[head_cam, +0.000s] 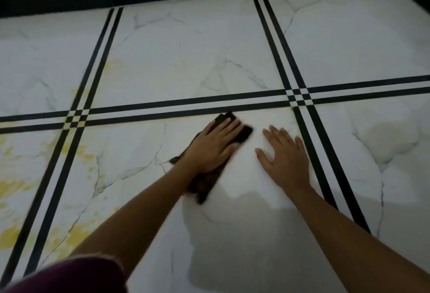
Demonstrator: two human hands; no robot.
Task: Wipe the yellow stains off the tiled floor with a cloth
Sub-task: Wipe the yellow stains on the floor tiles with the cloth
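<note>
Stains (14,185): yellow, smeared over the floor (186,60) at the far left. The heaviest lie at 9 o'clock and 8 o'clock from the hands, on both sides of the left double stripe (47,176), and a fainter patch lies up at 10 o'clock. A dark red sleeve (69,276) shows at the bottom left corner. Left hand (216,146): fingers straight and spread, palm down, pressing the cloth (206,184) flat onto the middle tile, not gripping it. Cloth: dark and folded narrow, with its long axis running from 7 o'clock to 1 o'clock in line with the forearm. Its far end touches or nearly touches the cross stripe above the fingertips, and its edges are blurred. The tile under and around it looks white, with no yellow that I can make out. Right hand (286,157): just beside the cloth at its 3 o'clock, fingers spread, flat on bare tile and holding nothing. It looks to be propping the body. Judgement: what is left to wipe lies wholly to the left, well apart from the cloth. The left hand is the nearer one and already has the cloth. A sweep toward 9 o'clock would carry the cloth broadside and cover the widest strip.
</note>
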